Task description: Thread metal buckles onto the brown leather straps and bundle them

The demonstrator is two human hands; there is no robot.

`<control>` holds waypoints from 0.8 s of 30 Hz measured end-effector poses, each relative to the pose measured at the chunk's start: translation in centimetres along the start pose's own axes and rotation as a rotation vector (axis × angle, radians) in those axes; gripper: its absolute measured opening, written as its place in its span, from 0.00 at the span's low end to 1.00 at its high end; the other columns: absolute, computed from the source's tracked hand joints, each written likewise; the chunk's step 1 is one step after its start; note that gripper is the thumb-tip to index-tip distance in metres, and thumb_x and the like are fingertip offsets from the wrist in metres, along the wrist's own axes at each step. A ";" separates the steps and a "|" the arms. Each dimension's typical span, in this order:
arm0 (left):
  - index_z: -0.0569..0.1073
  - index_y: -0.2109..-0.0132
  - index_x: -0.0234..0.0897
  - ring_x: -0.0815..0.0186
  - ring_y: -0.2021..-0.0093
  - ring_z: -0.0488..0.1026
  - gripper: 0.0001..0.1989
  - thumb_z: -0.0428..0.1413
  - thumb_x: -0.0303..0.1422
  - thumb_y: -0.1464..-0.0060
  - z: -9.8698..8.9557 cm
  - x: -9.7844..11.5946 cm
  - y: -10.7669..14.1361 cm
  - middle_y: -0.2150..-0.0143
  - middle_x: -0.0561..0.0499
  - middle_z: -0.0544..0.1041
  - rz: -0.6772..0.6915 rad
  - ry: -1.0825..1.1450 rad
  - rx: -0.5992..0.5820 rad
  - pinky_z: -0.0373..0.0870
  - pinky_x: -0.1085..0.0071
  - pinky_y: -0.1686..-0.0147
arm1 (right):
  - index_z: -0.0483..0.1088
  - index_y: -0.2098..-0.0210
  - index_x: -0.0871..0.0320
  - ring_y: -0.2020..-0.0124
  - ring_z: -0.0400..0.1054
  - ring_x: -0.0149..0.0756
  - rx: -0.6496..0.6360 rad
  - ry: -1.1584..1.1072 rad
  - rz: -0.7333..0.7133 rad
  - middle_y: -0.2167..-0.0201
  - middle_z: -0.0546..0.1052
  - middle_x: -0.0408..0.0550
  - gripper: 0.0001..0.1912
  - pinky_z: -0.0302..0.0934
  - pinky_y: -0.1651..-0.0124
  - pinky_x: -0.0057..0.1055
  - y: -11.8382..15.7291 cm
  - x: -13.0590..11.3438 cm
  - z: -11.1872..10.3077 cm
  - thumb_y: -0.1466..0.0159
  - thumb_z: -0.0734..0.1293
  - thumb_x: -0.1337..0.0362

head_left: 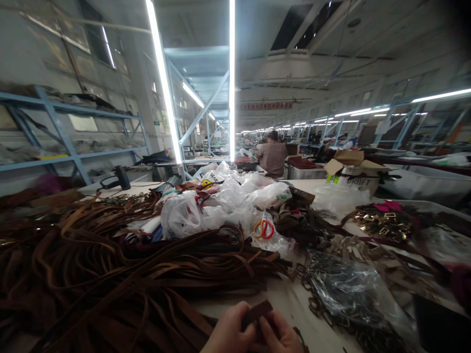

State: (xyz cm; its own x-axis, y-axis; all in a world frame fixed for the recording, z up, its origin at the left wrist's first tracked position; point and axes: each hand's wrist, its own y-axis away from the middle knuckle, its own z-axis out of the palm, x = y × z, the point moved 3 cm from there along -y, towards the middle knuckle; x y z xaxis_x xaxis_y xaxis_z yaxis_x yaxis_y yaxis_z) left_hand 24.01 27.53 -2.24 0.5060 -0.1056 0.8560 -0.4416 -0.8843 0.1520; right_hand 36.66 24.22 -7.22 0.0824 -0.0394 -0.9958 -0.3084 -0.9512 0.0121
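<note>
Low in the view, my left hand (231, 328) and my right hand (279, 333) come together over the pale table (294, 304). Between their fingers is a short, dark brown leather strip (256, 314), pinched by both, its flat end pointing up and right. The rest of the strip is hidden behind the fingers. A large heap of long brown leather straps (154, 274) spreads to the left and right up beside my left hand. Right of my right hand lies a pile of dark metal buckles (327, 309), partly covered by clear plastic (353, 284).
Crumpled plastic bags (224, 196) pile up mid-table, with red and orange-handled scissors (264, 228) on them. Gold buckles (382, 223) lie at right, near an open cardboard box (353, 171). Blue shelving (55, 127) stands at left. A person (272, 156) sits farther back.
</note>
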 end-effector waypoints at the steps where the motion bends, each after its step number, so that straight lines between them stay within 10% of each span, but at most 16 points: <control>1: 0.70 0.71 0.31 0.69 0.73 0.63 0.07 0.49 0.31 0.54 0.0 0.0 -0.1 0.75 0.54 0.70 0.000 0.019 0.003 0.56 0.76 0.74 | 0.72 0.69 0.55 0.74 0.65 0.36 0.016 -0.019 0.013 0.77 0.72 0.45 0.21 0.61 0.70 0.29 0.0 -0.1 -0.2 0.53 0.66 0.45; 8: 0.69 0.69 0.31 0.72 0.74 0.59 0.10 0.52 0.35 0.53 -0.8 0.2 -0.9 0.76 0.57 0.65 0.045 0.260 -0.124 0.55 0.77 0.75 | 0.69 0.73 0.60 0.80 0.59 0.26 -0.206 -0.334 0.222 0.83 0.67 0.39 0.17 0.54 0.76 0.23 0.0 -2.2 -0.9 0.52 0.70 0.52; 14: 0.67 0.65 0.33 0.73 0.76 0.57 0.18 0.47 0.46 0.49 -1.7 -0.2 -1.5 0.76 0.57 0.64 0.036 0.274 -0.101 0.55 0.77 0.75 | 0.66 0.73 0.59 0.82 0.61 0.24 -0.039 -0.653 0.478 0.81 0.69 0.39 0.19 0.56 0.78 0.22 0.1 -2.5 -1.6 0.57 0.73 0.53; 19: 0.65 0.66 0.34 0.74 0.82 0.51 0.27 0.42 0.56 0.53 -0.9 0.0 -1.5 0.81 0.59 0.61 -0.081 0.336 -0.225 0.46 0.76 0.81 | 0.69 0.71 0.60 0.82 0.63 0.25 -0.014 -0.712 0.507 0.81 0.70 0.41 0.20 0.57 0.79 0.23 0.4 -3.1 -2.1 0.57 0.73 0.53; 24: 0.60 0.75 0.36 0.75 0.81 0.50 0.25 0.47 0.57 0.58 -0.9 0.2 -2.0 0.83 0.60 0.56 -0.060 0.324 -0.095 0.48 0.76 0.79 | 0.70 0.71 0.61 0.81 0.63 0.26 0.023 -0.744 0.498 0.80 0.70 0.42 0.19 0.58 0.79 0.23 0.5 -3.3 -2.1 0.57 0.73 0.54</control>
State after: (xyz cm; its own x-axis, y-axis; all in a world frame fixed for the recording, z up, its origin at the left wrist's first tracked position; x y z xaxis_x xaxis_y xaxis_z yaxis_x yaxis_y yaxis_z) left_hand 24.30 29.72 -1.94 0.2787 0.1087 0.9542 -0.4931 -0.8364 0.2393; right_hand 38.22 23.20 -3.71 -0.6994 -0.2296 -0.6768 -0.1636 -0.8704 0.4644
